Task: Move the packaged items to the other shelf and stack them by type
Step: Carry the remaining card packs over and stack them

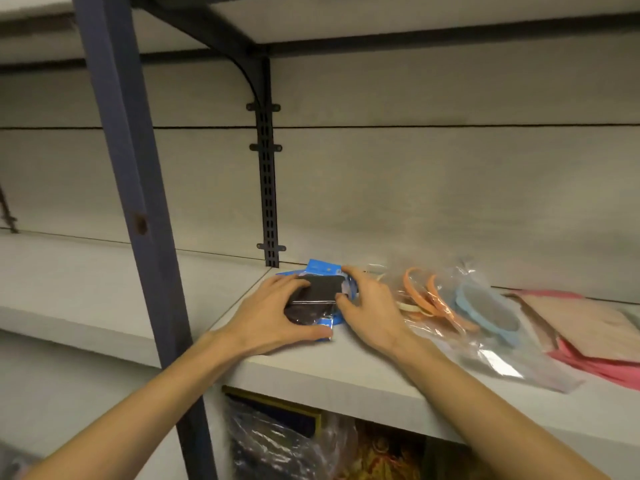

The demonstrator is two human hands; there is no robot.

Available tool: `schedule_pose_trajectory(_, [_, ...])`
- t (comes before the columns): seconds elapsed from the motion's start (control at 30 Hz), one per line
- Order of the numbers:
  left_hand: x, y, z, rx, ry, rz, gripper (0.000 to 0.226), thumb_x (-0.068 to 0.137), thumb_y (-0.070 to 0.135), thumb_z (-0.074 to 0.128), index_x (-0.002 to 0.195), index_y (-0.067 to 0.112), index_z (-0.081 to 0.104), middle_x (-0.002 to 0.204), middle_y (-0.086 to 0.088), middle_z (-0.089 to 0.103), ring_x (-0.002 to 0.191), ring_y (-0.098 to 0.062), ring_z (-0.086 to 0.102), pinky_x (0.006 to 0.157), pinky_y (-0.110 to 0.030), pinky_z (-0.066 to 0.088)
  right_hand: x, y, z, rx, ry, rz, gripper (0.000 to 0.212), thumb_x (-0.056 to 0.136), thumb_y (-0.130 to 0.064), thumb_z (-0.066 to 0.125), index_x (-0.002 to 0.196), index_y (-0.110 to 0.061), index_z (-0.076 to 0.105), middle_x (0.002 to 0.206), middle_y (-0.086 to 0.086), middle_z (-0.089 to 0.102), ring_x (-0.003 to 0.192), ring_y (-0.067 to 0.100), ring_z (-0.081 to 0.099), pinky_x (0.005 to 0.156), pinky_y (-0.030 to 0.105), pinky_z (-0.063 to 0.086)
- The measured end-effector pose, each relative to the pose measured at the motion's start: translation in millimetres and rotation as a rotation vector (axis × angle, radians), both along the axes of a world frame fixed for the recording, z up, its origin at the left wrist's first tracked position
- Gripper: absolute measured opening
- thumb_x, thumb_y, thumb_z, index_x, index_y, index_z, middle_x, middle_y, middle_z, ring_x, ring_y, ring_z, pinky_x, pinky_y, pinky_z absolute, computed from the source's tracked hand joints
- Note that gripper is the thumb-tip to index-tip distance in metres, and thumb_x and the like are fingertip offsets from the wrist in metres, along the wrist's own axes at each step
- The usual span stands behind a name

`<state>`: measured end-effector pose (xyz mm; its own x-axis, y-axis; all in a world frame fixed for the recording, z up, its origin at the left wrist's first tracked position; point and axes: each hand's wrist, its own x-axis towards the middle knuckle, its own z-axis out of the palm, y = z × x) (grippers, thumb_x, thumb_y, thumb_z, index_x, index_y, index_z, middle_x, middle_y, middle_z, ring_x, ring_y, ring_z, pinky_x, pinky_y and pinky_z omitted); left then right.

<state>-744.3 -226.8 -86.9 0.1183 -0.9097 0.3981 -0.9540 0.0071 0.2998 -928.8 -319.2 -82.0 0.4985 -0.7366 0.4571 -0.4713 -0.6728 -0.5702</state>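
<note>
Both the left hand (266, 315) and right hand (369, 306) clasp the small stack of blue-carded black packets (317, 299) on the grey shelf (311, 372); clear bagged hoops (446, 306) and pink packs (588, 337) already lie sorted alongside.

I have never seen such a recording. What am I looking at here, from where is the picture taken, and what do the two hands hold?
There is no machine: a person works with bare hands. The single picture comes from a camera on the person's head, looking forward and down. The left hand and right hand both grip a small stack of blue packets with dark contents, lying on a pale shelf. To the right lie a clear bag with orange hoops and a blue round thing, then pink and tan flat packets. Below the shelf, more bagged goods show.
</note>
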Motion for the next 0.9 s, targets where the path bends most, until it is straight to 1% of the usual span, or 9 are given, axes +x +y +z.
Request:
schedule_pose_trajectory(0.1, [-0.7, 0.3, -3.3, -0.006, -0.043, 0.015, 0.098, 0.066, 0.092, 0.055, 0.143, 0.032, 0.048, 0.15, 0.015, 0.047, 0.132, -0.004, 0.044, 0.108, -0.032, 0.045, -0.5, 1.6, 0.6, 0.018, -0.034, 0.019, 0.056, 0.091, -0.016, 0.061, 0.146, -0.013, 0.048, 0.143, 0.006, 0.057, 0.129, 0.026, 0.054, 0.103, 0.031, 0.042])
schedule_pose_trajectory(0.2, [-1.7, 3.9, -2.4, -0.093, -0.042, 0.033, 0.08, 0.074, 0.084, 0.051, 0.136, 0.035, 0.055, 0.14, 0.016, 0.057, 0.122, -0.004, 0.052, 0.099, -0.027, 0.047, -0.9, 8.6, 0.1, 0.043, -0.1, 0.026, 0.057, 0.09, -0.017, 0.062, 0.146, -0.013, 0.048, 0.14, 0.006, 0.059, 0.126, 0.024, 0.056, 0.102, 0.03, 0.043])
schedule_pose_trajectory(0.23, [-2.1, 5.7, -1.1, -0.119, -0.037, 0.032, 0.075, 0.074, 0.081, 0.051, 0.134, 0.036, 0.057, 0.135, 0.017, 0.06, 0.117, -0.004, 0.054, 0.095, -0.026, 0.048, -2.6, 11.9, -0.3, 0.055, -0.132, 0.028, 0.058, 0.091, -0.018, 0.062, 0.146, -0.015, 0.047, 0.137, 0.006, 0.061, 0.121, 0.021, 0.059, 0.098, 0.028, 0.046])
schedule_pose_trajectory(0.33, [-3.8, 11.8, 2.6, -0.138, -0.039, 0.047, 0.066, 0.074, 0.072, 0.056, 0.13, 0.037, 0.061, 0.125, 0.018, 0.067, 0.105, -0.003, 0.058, 0.088, -0.025, 0.05, -9.0, 16.7, -0.2, 0.075, -0.175, 0.016, 0.059, 0.092, -0.022, 0.066, 0.146, -0.019, 0.044, 0.124, -0.002, 0.064, 0.092, 0.003, 0.057, 0.074, 0.002, 0.041])
schedule_pose_trajectory(0.43, [-4.4, 16.3, 5.5, -0.128, -0.074, 0.069, 0.059, 0.077, 0.064, 0.066, 0.129, 0.037, 0.062, 0.121, 0.017, 0.069, 0.1, -0.003, 0.06, 0.086, -0.025, 0.052, -12.3, 17.6, -0.3, 0.084, -0.175, 0.008, 0.059, 0.093, -0.022, 0.067, 0.146, -0.02, 0.042, 0.127, -0.001, 0.065, 0.089, 0.001, 0.054, 0.065, -0.003, 0.04])
schedule_pose_trajectory(0.57, [6.0, 21.7, 5.6, -0.019, 0.017, 0.02, 0.056, 0.08, 0.047, 0.072, 0.133, 0.037, 0.056, 0.125, 0.012, 0.066, 0.101, -0.003, 0.059, 0.09, -0.021, 0.052, -10.3, 22.7, 2.1, 0.077, -0.116, -0.004, 0.06, 0.095, -0.035, 0.065, 0.147, -0.026, 0.038, 0.12, -0.01, 0.061, 0.082, -0.003, 0.056, 0.062, 0.009, 0.045])
schedule_pose_trajectory(0.7, [15.0, 19.7, 1.3, 0.084, 0.128, 0.018, 0.061, 0.078, 0.028, 0.072, 0.13, 0.037, 0.043, 0.129, 0.009, 0.057, 0.106, -0.009, 0.057, 0.088, -0.02, 0.052, -8.6, 23.5, -1.0, 0.042, -0.087, 0.007, 0.061, 0.094, -0.055, 0.058, 0.147, -0.029, 0.041, 0.13, -0.002, 0.064, 0.106, 0.011, 0.06, 0.09, 0.037, 0.054])
schedule_pose_trajectory(0.8, [17.0, 16.8, -1.0, 0.08, 0.156, 0.04, 0.064, 0.076, 0.014, 0.072, 0.127, 0.035, 0.04, 0.128, 0.007, 0.056, 0.108, -0.012, 0.056, 0.088, -0.024, 0.055, -7.9, 25.7, -3.1, 0.041, -0.079, 0.043, 0.063, 0.095, -0.063, 0.049, 0.148, -0.03, 0.042, 0.134, -0.003, 0.062, 0.111, 0.012, 0.06, 0.095, 0.041, 0.052])
schedule_pose_trajectory(0.9, [19.5, 16.9, -2.2, 0.03, 0.13, 0.105, 0.061, 0.073, 0.01, 0.073, 0.125, 0.028, 0.045, 0.125, 0.004, 0.055, 0.106, -0.013, 0.054, 0.087, -0.028, 0.056, -8.8, 26.8, -3.8, 0.066, -0.082, 0.055, 0.072, 0.089, -0.077, 0.037, 0.147, -0.034, 0.042, 0.136, -0.006, 0.061, 0.119, 0.012, 0.057, 0.102, 0.045, 0.05])
